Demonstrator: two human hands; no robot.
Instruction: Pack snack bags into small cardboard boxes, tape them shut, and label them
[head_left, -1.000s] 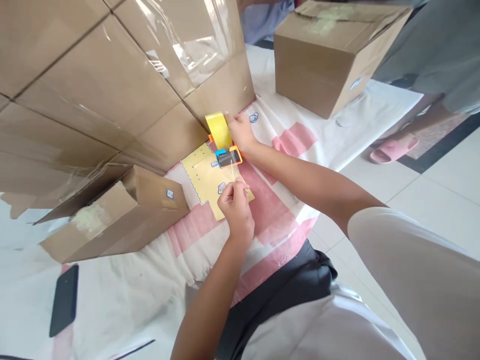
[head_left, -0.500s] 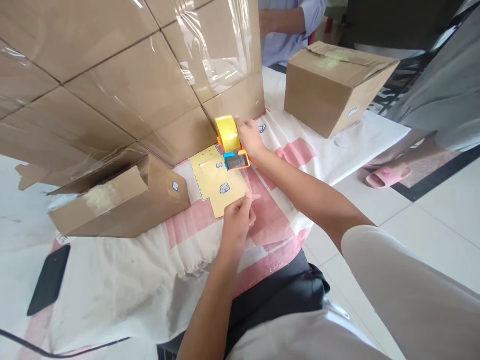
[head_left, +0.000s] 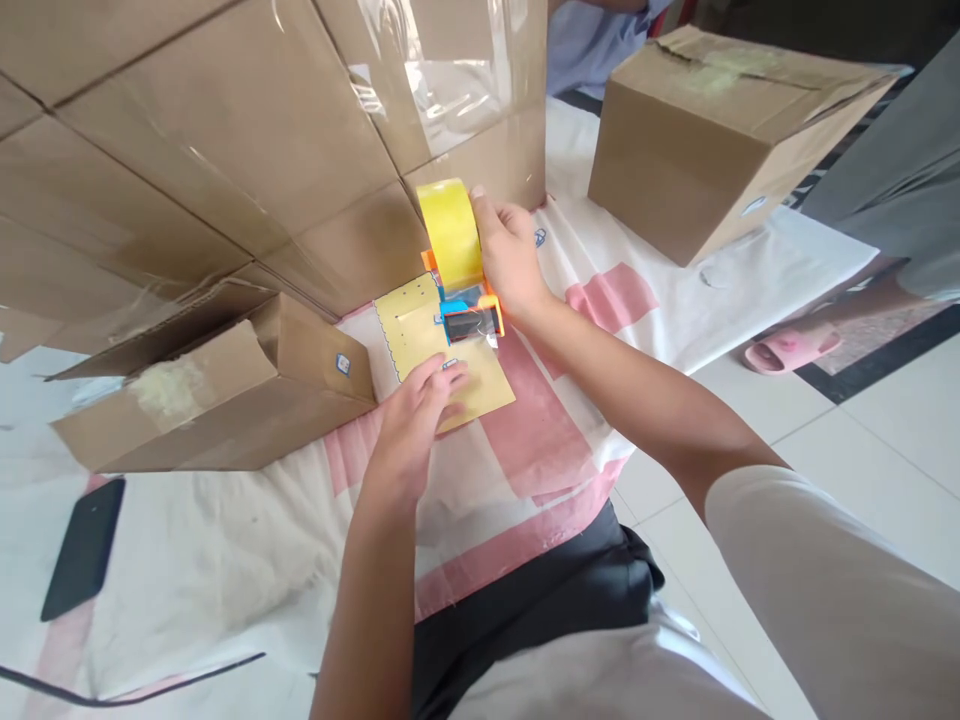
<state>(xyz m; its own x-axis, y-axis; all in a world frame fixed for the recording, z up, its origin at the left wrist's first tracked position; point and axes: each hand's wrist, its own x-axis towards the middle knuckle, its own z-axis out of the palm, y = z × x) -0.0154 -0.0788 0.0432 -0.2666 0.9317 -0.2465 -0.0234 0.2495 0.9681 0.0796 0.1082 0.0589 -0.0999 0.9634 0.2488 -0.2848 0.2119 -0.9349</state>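
Right hand (head_left: pixel 511 255) gripping tape dispenser (head_left: pixel 454 240); left hand (head_left: pixel 420 405), fingers spread, nearer wearer.

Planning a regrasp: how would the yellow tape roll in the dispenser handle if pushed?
The tape roll looks round and smooth-sided, so probably apt to spin. The orange-and-blue dispenser around its lower end would likely limit free rolling.

Tape roll (head_left: pixel 452 235) yellow; cloth (head_left: pixel 525 420) white with pink blocks

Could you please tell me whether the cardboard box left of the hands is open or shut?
Open: the cardboard box has its flaps spread apart, with a gap between them.
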